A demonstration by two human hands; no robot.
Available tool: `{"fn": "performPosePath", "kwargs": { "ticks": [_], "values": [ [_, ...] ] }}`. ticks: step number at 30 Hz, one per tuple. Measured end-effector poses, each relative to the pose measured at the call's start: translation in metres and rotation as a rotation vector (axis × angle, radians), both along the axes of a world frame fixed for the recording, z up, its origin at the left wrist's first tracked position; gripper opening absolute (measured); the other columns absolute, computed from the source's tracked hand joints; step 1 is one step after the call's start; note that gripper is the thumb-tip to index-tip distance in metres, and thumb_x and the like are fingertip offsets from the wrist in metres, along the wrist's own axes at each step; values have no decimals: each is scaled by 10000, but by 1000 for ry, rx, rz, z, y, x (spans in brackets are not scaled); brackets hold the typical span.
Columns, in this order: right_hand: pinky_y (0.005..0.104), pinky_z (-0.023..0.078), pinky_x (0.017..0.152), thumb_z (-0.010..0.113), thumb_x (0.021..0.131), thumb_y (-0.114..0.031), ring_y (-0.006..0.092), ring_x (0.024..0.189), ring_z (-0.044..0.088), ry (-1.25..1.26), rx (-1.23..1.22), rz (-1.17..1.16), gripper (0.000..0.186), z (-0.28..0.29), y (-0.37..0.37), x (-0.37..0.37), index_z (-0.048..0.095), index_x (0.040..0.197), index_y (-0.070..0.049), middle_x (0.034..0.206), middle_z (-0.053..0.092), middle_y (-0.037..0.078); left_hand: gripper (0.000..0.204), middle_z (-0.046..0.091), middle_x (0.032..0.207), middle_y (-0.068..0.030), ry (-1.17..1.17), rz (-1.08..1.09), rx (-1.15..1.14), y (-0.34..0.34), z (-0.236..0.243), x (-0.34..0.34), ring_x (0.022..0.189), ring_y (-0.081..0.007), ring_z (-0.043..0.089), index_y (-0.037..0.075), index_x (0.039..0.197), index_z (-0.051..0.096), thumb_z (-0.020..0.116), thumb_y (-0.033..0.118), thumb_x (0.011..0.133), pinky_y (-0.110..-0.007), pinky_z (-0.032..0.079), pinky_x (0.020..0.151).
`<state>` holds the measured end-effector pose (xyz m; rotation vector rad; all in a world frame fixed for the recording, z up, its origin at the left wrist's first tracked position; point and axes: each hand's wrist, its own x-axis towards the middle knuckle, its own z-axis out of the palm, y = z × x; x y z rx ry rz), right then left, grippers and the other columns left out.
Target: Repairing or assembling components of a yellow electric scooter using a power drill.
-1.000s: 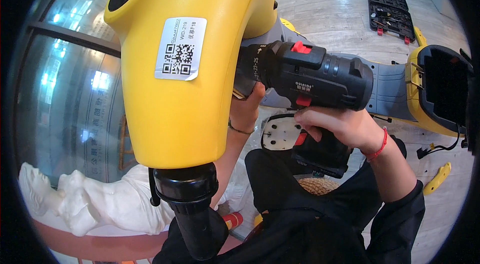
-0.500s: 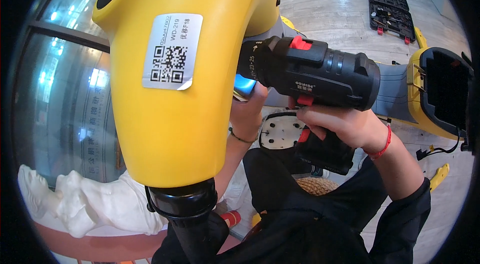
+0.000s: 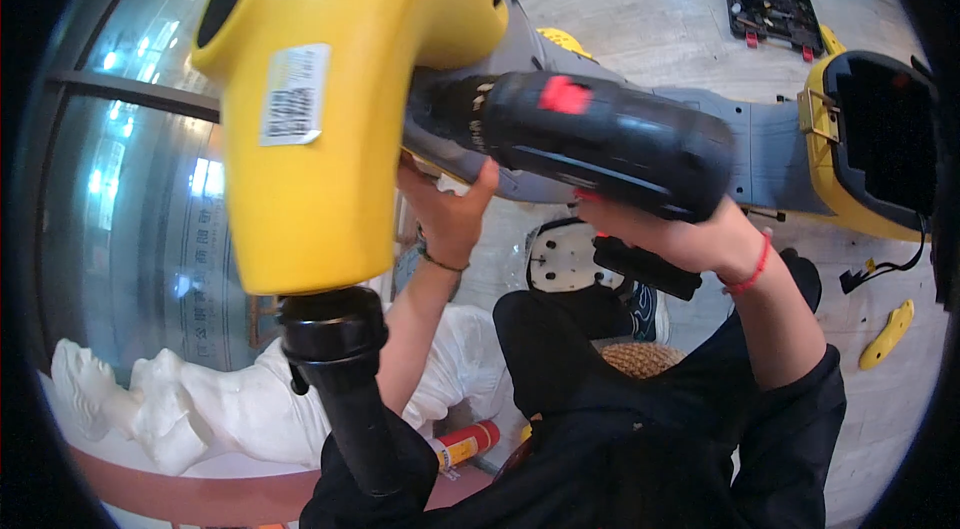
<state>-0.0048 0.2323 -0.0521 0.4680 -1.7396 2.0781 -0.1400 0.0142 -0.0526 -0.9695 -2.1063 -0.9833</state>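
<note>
My right hand [image 3: 670, 234] is closed around the handle of a black cordless drill [image 3: 610, 139] with red switches. The drill lies level, its front end pointing left against the grey joint and partly hidden by a large yellow casing [image 3: 320, 189] with a white label. Below the drill's front, my left hand [image 3: 450, 219] reaches up to the underside of the grey and yellow machine part. Its thumb shows at the edge, and its other fingers are partly hidden behind the casing. A black tube-shaped end [image 3: 335, 329] sticks out from the casing's bottom.
A yellow-rimmed box section [image 3: 820, 139] with a dark cavity and loose cable is at right. An open tool case [image 3: 770, 4] and a yellow curved piece [image 3: 887, 334] lie on the floor. At left are a white statue [image 3: 220, 399], a red canister [image 3: 468, 444] and glass panes.
The yellow casing appears farther left and smaller, and the view has shifted. The drill and both hands have moved left in the picture. More of my left hand and forearm shows.
</note>
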Motion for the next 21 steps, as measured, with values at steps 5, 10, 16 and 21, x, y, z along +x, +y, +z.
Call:
{"fn": "performPosePath", "kwargs": {
  "ticks": [5, 10, 16, 21],
  "values": [
    [235, 464, 562, 645, 791, -56, 92, 601, 546, -424, -306, 237, 233, -67, -2, 46, 613, 1019, -19, 768, 610, 40, 1026, 240, 1303, -178, 33, 77, -28, -14, 2, -7, 1236, -283, 266, -35, 1346, 131, 804, 197, 607, -387, 217, 1045],
    [223, 364, 448, 600, 808, -62, 60, 474, 445, -622, -598, 246, 207, -144, -52, 43, 590, 1012, -29, 660, 519, -14, 1026, 260, 1281, -159, 21, -13, 114, 4, -7, -14, 1193, -269, 318, 9, 1362, 91, 776, 229, 630, -388, 259, 1023],
    [223, 357, 443, 626, 824, -104, 61, 453, 439, -582, -816, 363, 110, -179, -98, 17, 585, 896, -33, 597, 501, -15, 770, 353, 1230, -139, 99, 25, 62, -2, -15, -18, 1099, -246, 421, 20, 1317, 193, 644, 265, 743, -359, 343, 971],
    [227, 344, 422, 658, 816, -164, 61, 437, 442, -530, -912, 421, 148, -184, -103, 8, 585, 851, -39, 582, 513, -12, 728, 367, 1232, -129, 108, -67, 41, 3, -14, -20, 1101, -227, 432, 24, 1305, 217, 600, 359, 785, -354, 392, 959]
  ]
}}
